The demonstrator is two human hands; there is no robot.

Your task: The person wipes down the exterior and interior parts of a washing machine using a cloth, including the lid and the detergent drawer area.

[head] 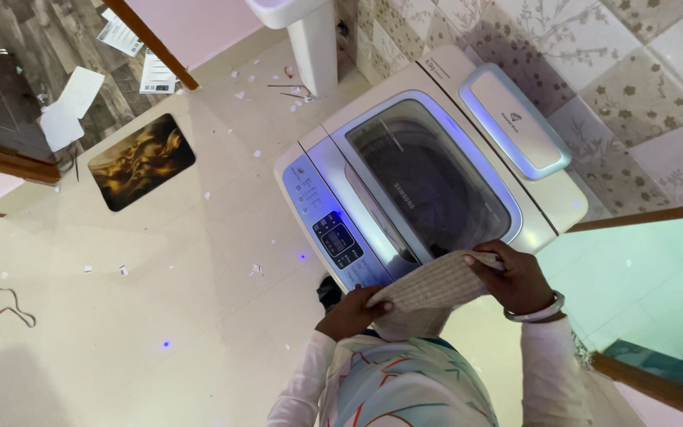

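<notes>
Head view, looking straight down: nearest the camera is the person's patterned top with white sleeves, and just beyond it both hands hold one piece of beige knitted cloth (pixel 428 294) stretched between them. The left hand (pixel 349 315) has its grip clenched on the cloth's lower left corner, fingers curled over the edge. The right hand (pixel 517 278), with a silver bangle (pixel 537 311) at the wrist, grasps the upper right edge, fingers closed over the fabric. The cloth hangs in front of the person's chest, its far edge lying over the near front corner of a top-loading washing machine (pixel 563 207).

Beyond the hands, the machine's glass lid (pixel 428 178) is shut, ringed by a blue glow, with a control panel (pixel 333 233) along its left side. Farther out, the cream floor (pixel 199 261) is scattered with small paper scraps. A dark mat with a golden pattern (pixel 141 161) lies well apart to the left. Farthest off stand a white basin pedestal (pixel 314 43) and loose papers (pixel 69 107) by a doorway.
</notes>
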